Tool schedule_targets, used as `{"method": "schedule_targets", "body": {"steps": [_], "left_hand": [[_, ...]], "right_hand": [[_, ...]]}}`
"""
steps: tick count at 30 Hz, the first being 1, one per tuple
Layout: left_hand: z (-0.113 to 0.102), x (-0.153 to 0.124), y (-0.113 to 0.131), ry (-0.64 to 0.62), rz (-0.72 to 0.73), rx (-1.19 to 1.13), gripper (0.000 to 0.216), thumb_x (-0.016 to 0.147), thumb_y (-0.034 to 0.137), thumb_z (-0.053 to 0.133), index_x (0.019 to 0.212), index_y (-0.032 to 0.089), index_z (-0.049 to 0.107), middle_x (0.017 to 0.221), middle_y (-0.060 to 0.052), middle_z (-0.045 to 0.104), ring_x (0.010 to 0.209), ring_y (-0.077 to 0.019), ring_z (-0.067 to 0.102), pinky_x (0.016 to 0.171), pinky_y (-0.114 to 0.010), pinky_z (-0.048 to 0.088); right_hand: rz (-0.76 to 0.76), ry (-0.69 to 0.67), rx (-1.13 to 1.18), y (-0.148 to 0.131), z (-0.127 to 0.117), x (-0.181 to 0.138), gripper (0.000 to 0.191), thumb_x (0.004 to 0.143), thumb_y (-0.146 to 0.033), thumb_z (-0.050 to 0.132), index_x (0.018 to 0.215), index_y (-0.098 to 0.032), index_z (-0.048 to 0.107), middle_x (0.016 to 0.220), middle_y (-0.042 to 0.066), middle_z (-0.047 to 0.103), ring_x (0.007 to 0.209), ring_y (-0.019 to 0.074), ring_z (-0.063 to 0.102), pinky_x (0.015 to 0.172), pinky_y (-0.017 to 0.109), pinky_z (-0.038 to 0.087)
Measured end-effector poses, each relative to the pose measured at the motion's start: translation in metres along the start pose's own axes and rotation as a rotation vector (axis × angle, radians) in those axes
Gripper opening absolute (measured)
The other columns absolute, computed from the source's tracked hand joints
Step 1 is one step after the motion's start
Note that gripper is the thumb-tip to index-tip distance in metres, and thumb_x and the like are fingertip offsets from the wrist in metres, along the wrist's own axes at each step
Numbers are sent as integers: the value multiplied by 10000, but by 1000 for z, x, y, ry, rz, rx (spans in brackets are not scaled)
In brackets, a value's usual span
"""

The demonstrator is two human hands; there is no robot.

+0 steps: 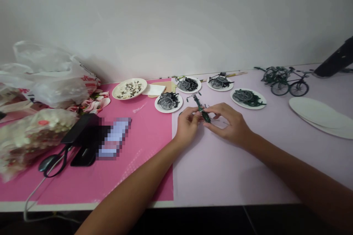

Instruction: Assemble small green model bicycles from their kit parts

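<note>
Our left hand [187, 125] pinches the green bicycle model [197, 100] between thumb and forefinger, while our right hand [230, 121] has thumb and forefinger closed about its lower end. The model is tilted between our hands in front of us, its handlebar [194, 96] pointing away. Its lower parts are partly hidden by our fingers. We judge it thin and easily bent, so we do best to brace the frame with the left and press gently, in line with the part, with the right, clear of the handlebar.

Just left of the model stands a plate [168, 111] of dark parts and spoked wheels; beyond the model are two more such plates. Right of it, a plate [234, 97] holds green parts, and farther right on the desk [209, 169] stand bicycles with wheels on [289, 88].
</note>
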State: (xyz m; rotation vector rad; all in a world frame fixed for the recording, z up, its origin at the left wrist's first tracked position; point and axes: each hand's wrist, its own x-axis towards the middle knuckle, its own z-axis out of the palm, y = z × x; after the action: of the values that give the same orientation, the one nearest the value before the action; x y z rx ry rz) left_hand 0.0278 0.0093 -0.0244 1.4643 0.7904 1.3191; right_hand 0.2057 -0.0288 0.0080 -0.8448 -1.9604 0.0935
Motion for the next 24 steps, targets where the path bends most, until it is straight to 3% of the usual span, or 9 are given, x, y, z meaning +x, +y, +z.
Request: {"method": "schedule_targets", "body": {"steps": [5, 9, 14, 19, 21, 24], "left_hand": [[-2, 2, 0, 1, 10, -2, 291, 951, 318, 627, 1138, 158, 782, 1247, -142, 727, 1070, -250, 713, 880, -339, 604], [-2, -1, 7, -51, -111, -142, 393, 810, 202, 630, 1172, 150, 772, 1207, -119, 767, 1037, -266, 735, 869, -343, 596], [-1, -2, 15, -90, -191, -334, 387, 826, 365, 678, 1107, 120, 783, 1161, -147, 780, 1033, -306, 751, 922, -413, 587], [0, 0, 13, -78, -220, -435, 545, 805, 574, 741, 1074, 101, 774, 1064, -176, 787, 982, -321, 756, 900, -430, 579], [-1, 1, 11, -64, -237, -431, 528, 800, 553, 746, 1077, 105, 771, 1016, -158, 785, 936, -296, 749, 866, -405, 574], [-1, 2, 11, -52, -238, -360, 377, 737, 349, 773, 1041, 126, 775, 906, -88, 769, 847, -221, 709, 805, -323, 548]], "right_hand": [[112, -6, 5, 5, 4, -5, 399, 900, -315, 796, 1272, -282, 659, 1174, 75, 735, 1022, 258, 727, 747, 386, 664], [97, 2, -25, 8, 6, -5, 364, 945, -255, 732, 1301, -296, 667, 1179, 74, 737, 1011, 250, 736, 746, 389, 675], [53, 25, -8, 9, 3, -2, 415, 929, -206, 746, 1321, -325, 685, 1190, 66, 749, 1040, 253, 722, 711, 378, 672], [52, 10, -26, 11, 2, -4, 431, 933, -225, 754, 1347, -327, 692, 1166, 70, 745, 994, 234, 724, 726, 365, 671], [68, -6, -25, 12, 2, -5, 432, 940, -236, 748, 1358, -329, 688, 1174, 73, 740, 1007, 236, 722, 740, 366, 673], [80, -29, -10, 12, 1, -5, 434, 939, -254, 753, 1361, -329, 686, 1179, 76, 737, 1039, 244, 714, 745, 366, 666]]}}
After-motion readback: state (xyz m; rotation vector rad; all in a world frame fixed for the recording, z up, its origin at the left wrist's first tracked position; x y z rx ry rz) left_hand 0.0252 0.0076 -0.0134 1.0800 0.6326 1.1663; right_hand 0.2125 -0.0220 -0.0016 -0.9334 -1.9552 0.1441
